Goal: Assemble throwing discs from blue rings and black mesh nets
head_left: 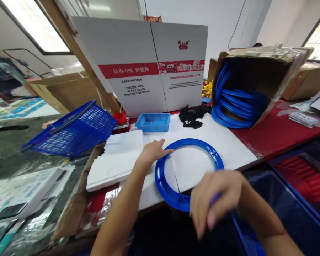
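A large blue plastic ring (163,174) lies at the front edge of the white work surface, its lower part reaching past the edge. My left hand (154,151) is at the ring's upper left, with the thumb stretched out over the rim and apart from the fingers. Whether it touches the ring is hard to see. Over the ring's lower right is my right hand (216,199), smeared by motion, with fingers bent downward. A bit of blue shows between its thumb and fingers; I cannot tell whether it is held or lies behind.
Behind stand a blue tray (153,122), a black cloth (193,116) and a white printed carton (141,46). An open box at right holds several blue rings (237,106). At left are a white foam slab (117,160) and a tilted blue basket (77,128). A dark blue bin (272,202) stands at right.
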Demonstrator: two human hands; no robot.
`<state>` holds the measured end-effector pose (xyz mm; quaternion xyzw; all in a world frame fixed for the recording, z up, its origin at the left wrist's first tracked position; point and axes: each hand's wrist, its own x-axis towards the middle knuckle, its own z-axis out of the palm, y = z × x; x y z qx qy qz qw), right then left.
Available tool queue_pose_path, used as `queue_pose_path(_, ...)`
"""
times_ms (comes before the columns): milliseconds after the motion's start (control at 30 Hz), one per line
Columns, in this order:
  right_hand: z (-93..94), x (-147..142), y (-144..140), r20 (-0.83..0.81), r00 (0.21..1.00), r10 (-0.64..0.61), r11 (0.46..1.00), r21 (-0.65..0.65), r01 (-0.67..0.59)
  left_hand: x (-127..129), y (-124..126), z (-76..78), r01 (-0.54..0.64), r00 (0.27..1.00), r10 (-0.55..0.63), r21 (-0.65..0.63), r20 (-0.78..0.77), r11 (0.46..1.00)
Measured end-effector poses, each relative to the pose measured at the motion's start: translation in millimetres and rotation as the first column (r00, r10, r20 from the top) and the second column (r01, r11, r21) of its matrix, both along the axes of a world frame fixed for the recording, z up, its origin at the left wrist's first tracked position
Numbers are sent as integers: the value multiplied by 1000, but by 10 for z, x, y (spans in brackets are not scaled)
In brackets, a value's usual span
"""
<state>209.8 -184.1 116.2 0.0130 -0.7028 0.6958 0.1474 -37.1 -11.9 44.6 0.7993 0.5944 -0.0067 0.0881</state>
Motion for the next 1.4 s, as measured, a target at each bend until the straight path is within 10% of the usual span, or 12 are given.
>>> queue_pose_path(33,4,243,368,18,960,-278,948,165,271,1,8,-22,21,998,-24,46,56,999)
queue_pose_path(100,-43,638,1075,24,624,-781,544,516,662,56,46,-100,133,970,-161,154,185,979)
queue_pose_path(167,-206,855,1689,-16,293,-956,150,831,536,149,92,-190,286,898,-336,205,284,936)
queue_pose_path(200,-333,904,1944,6,213,-977,92,913,398,193,108,-226,344,864,-393,201,316,917)
queue_pose_path(267,-642,934,2337,119,218,-969,171,956,238,250,108,-257,385,839,-426,183,339,905)
queue_pose_path(333,-954,943,2585,168,235,-957,227,941,252,248,73,-229,329,882,-368,174,294,928)
queue_pose_path(433,-1273,1001,2782,88,208,-974,169,895,413,154,21,-112,133,981,-151,150,119,980)
queue_pose_path(700,-1006,1395,2806,-283,-112,-953,-270,619,737,-166,-22,126,-259,959,238,-134,-151,957)
queue_pose_path(867,-737,1578,2504,-593,-211,-777,-535,447,717,-52,-15,1,-115,992,118,61,-39,992)
queue_pose_path(1033,-713,1494,2434,-444,-164,-881,-354,388,851,121,154,-209,176,952,-215,182,219,967)
queue_pose_path(1267,-619,1111,2051,-234,316,-919,369,-233,900,-32,228,76,82,976,-81,6,201,997)
queue_pose_path(1400,-654,748,1856,-296,629,-718,695,-349,629,300,155,55,350,688,-284,38,668,936)
